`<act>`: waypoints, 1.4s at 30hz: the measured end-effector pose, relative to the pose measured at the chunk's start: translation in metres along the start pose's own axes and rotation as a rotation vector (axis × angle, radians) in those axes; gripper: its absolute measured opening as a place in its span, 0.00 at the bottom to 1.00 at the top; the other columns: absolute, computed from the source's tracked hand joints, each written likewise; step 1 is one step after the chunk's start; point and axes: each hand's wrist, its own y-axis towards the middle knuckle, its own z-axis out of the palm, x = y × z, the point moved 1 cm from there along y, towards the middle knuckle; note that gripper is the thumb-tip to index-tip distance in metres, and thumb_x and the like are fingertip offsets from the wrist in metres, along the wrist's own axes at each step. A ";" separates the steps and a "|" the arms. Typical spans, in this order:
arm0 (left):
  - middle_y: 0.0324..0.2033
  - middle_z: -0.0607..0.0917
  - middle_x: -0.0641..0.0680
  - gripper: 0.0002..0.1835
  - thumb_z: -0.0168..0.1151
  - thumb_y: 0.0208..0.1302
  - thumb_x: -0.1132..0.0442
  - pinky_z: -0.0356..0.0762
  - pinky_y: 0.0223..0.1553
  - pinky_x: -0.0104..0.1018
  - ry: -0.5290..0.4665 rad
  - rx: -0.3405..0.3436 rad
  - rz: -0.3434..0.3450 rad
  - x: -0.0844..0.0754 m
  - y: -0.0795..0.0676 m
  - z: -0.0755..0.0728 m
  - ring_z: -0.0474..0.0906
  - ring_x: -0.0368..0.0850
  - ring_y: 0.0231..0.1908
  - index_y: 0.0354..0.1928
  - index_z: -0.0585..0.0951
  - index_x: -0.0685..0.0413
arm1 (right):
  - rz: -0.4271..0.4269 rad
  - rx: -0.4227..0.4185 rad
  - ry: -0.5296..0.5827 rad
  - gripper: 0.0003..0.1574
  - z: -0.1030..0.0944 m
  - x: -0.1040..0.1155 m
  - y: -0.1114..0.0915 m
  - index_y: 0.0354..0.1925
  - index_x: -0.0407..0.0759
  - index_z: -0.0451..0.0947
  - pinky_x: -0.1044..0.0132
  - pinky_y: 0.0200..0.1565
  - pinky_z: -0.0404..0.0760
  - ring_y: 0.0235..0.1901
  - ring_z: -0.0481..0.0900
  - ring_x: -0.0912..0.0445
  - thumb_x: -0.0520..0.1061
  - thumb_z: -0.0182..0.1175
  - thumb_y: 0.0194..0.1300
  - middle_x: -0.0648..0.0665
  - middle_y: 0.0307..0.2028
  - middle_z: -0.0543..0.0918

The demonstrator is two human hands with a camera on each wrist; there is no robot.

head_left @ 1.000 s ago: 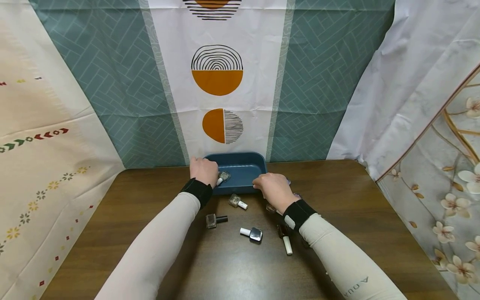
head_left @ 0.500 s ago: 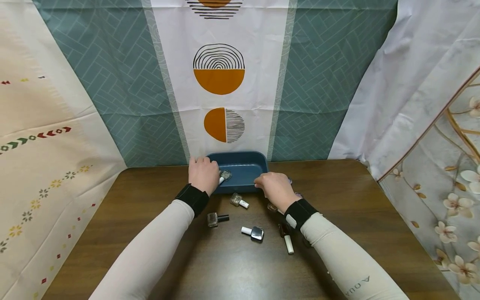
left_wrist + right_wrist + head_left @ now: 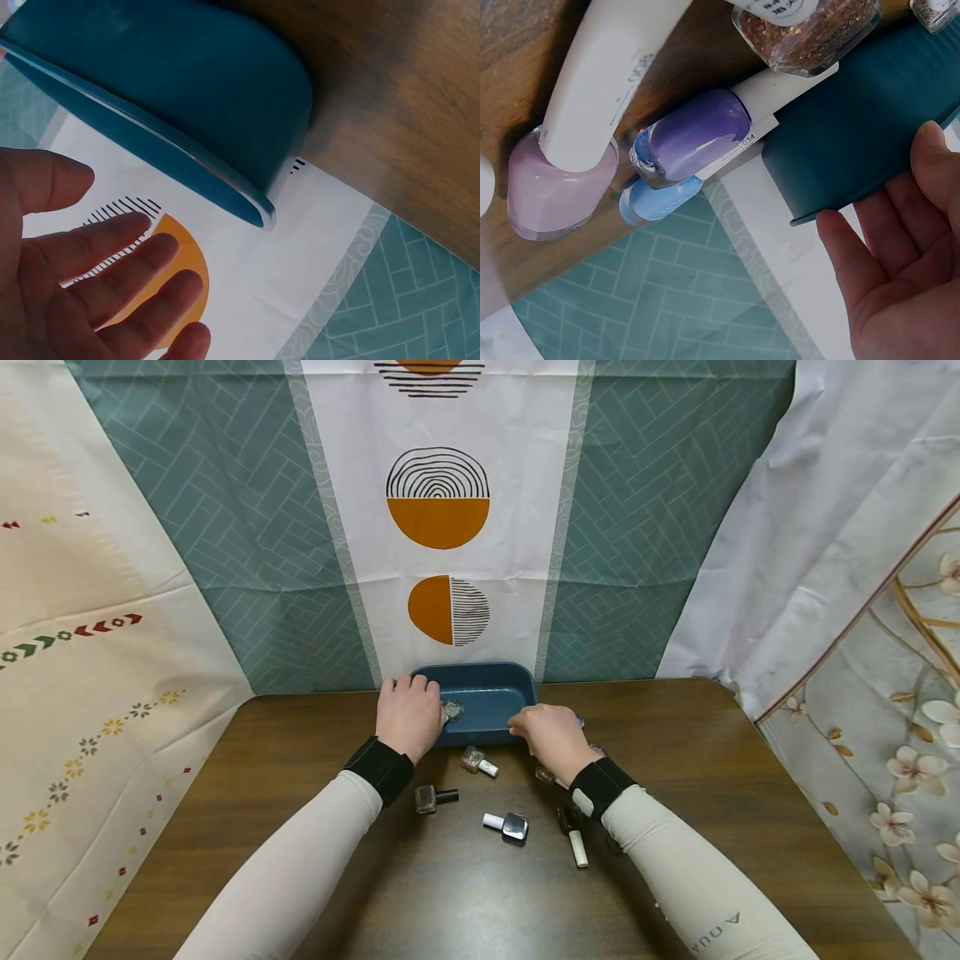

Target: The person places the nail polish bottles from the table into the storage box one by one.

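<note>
A blue plastic tray (image 3: 487,737) sits at the back of the table with a glitter nail polish bottle (image 3: 453,710) inside. My left hand (image 3: 409,714) is by the tray's left end, its fingers loosely bent; the left wrist view shows them apart from the rim, holding nothing. At the front right corner, my right hand (image 3: 553,739) pinches the tray wall, thumb (image 3: 931,142) on the outside and fingers at the rim. Beside that hand, the right wrist view shows a purple nail polish bottle (image 3: 697,135), a light blue one (image 3: 658,201) and a pale pink one (image 3: 562,191).
In front of the tray lie a glitter bottle (image 3: 472,759), a black-capped bottle (image 3: 425,799) and a dark bottle with a white cap (image 3: 514,828). A brown bottle (image 3: 567,819) is partly under the right wrist. Curtains stand close behind the table (image 3: 300,760).
My left hand has come slightly back and right from the tray's left end, its fingers spreading, and now hides the inner bottle's cap. The right hand and tray have hardly moved.
</note>
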 end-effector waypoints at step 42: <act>0.69 0.83 0.63 0.31 0.70 0.78 0.50 0.69 0.72 0.64 -0.178 0.052 0.064 -0.005 -0.060 -0.019 0.74 0.67 0.72 0.73 0.80 0.63 | -0.001 0.017 -0.013 0.08 -0.002 0.001 0.001 0.47 0.48 0.95 0.53 0.42 0.89 0.36 0.90 0.52 0.43 0.68 0.80 0.50 0.33 0.90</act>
